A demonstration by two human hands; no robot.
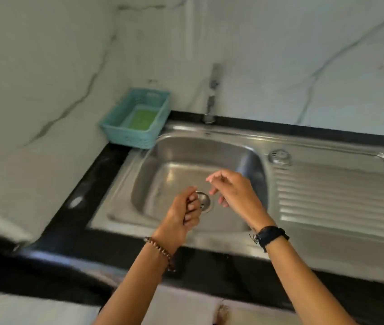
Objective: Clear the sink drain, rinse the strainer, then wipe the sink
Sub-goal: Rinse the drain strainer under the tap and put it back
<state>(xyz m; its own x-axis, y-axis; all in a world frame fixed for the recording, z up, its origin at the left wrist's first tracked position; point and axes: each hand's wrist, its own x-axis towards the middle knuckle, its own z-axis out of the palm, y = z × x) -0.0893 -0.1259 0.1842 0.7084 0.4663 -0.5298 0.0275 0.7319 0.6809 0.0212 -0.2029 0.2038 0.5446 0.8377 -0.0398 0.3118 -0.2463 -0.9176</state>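
A steel sink (179,146) is set into a black counter. The round metal strainer (205,202) sits in the drain at the bottom of the basin. My left hand (184,212) hovers just left of the strainer with its fingers curled in; nothing shows inside them. My right hand (233,193) hangs above and to the right of the drain, fingers loosely apart and holding nothing. The frame is blurred by motion.
A teal plastic basket (116,131) with a green sponge (142,119) stands at the back left corner. The tap (211,99) rises behind the basin. A ribbed drainboard (336,195) with a small round fitting (279,157) lies to the right. Marble walls enclose the corner.
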